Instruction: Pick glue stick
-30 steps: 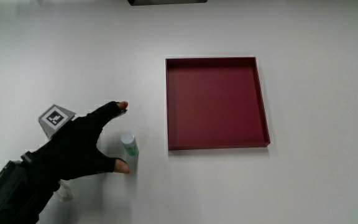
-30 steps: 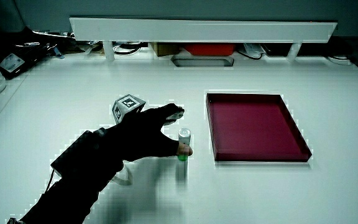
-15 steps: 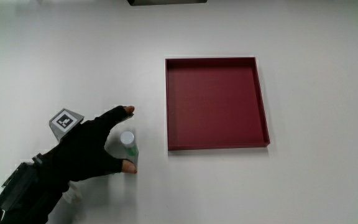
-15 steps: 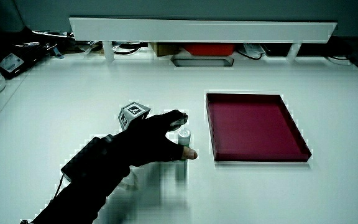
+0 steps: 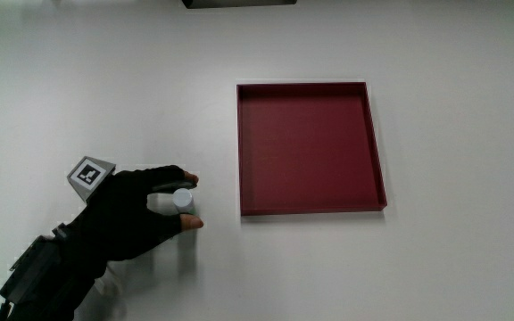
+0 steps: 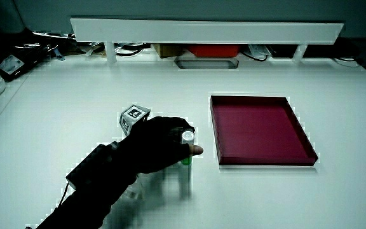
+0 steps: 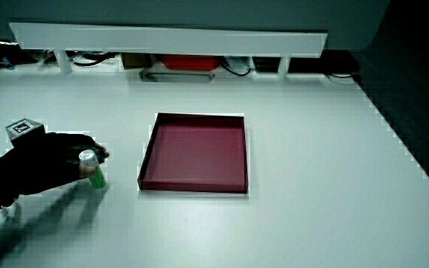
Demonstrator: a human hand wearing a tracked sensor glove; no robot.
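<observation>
The fingers (image 5: 178, 175) of the black-gloved hand (image 5: 128, 214) are closing around the small upright glue stick with a white cap and green body (image 5: 183, 200), with the bare thumb tip (image 5: 193, 223) pressing on the side nearer the person. The main view is showing only the round white cap between the fingertips. In both side views the green lower body (image 6: 185, 160) (image 7: 97, 179) is appearing below the glove, and it is looking slightly tilted in a side view (image 7: 92, 168). Whether its base is touching the white tabletop (image 5: 435, 259) cannot be told. The small patterned cube (image 5: 90, 173) is sitting on the back of the hand. The shallow square dark red tray (image 5: 380, 160) is lying on the tabletop near the glue stick, apart from it. Only the side views are showing the low white partition (image 6: 208, 28).
</observation>
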